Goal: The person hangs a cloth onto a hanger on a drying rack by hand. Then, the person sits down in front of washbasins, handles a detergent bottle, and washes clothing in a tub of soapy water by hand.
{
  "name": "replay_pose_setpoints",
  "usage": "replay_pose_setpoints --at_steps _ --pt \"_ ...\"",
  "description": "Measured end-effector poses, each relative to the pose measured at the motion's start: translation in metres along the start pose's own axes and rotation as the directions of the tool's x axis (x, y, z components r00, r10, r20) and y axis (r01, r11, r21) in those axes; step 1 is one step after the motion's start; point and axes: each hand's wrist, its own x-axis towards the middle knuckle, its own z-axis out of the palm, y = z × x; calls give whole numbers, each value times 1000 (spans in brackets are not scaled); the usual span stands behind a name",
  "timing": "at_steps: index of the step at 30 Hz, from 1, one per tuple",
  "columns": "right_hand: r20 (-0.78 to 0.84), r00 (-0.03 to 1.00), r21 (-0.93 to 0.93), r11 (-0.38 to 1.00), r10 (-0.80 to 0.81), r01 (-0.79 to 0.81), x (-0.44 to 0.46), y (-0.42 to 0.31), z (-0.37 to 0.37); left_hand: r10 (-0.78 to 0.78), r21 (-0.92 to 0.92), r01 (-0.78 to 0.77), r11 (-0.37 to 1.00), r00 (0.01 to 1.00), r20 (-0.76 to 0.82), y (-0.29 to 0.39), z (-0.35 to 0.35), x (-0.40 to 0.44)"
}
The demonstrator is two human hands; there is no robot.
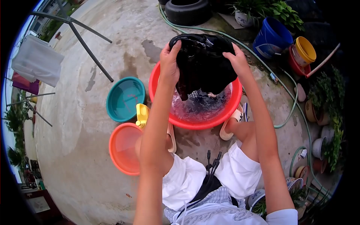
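A wet black garment (204, 63) hangs stretched between my two hands above a red basin (204, 124); its exact kind I cannot make out. My left hand (170, 62) grips its upper left corner, the thumb on top. On the other side, my right hand (237, 62) pinches its upper right edge. Dark, sudsy water (198, 108) fills the basin, and a bit of checked cloth (194, 94) shows in it below the garment. The garment's lower edge hangs over the basin and hides part of the water.
Left of the red basin stand a teal basin (119, 98), an orange basin (122, 150) and a yellow bottle (142, 114). A green hose (258, 56) curves along the right, near a blue bucket (270, 39) and potted plants. A metal rack (86, 45) stands at upper left.
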Motion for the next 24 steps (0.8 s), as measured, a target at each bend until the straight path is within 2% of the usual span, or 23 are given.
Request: replay_pose_setpoints --at_steps 1,2,3,4,6,7,10,12,14,16,18,20,22,24 --pt "62 995 -55 995 -84 87 -2 0 7 17 -54 -20 998 999 -44 2 5 -1" --pt "130 992 -28 1000 0 3 -7 -2 10 32 -108 -41 993 995 -90 3 9 -3" --pt "215 976 -44 999 14 -5 -11 -2 15 31 -128 -51 990 987 -157 6 17 -6" --pt "299 954 -59 998 27 -9 -13 -2 21 5 -171 -30 985 990 -143 7 17 -6" --pt "409 911 -214 965 -51 150 -22 2 38 -44 -255 14 967 993 -112 5 13 -5" --pt "421 907 -229 965 -18 125 -29 -5 46 -25 -228 5 974 996 -83 3 13 -4" --pt "232 972 -314 944 -26 100 -21 9 49 -26 -231 -1 973 993 -114 0 14 -5" --pt "143 989 -231 971 -32 64 0 42 37 -30 -210 0 978 990 -138 3 12 -7" --pt "15 993 -239 964 -120 120 11 48 28 -27 -175 0 985 988 -154 8 9 -10" --pt "2 998 -154 986 -63 63 9 32 23 -18 -136 -6 991 985 -170 10 6 -14" --pt "-38 999 52 998 33 -31 4 18 27 -19 -51 6 999 969 -248 8 3 -17" --pt "-39 995 244 967 92 -80 0 8 32 -33 -26 26 999 952 -305 0 -2 -19" --pt "-11 994 415 905 107 -93 -5 3 38 -81 -76 59 995 942 -325 -17 -14 -14" --pt "-10 1000 363 932 21 -16 -13 2 51 -142 -160 90 983 927 -348 -35 -21 -11"
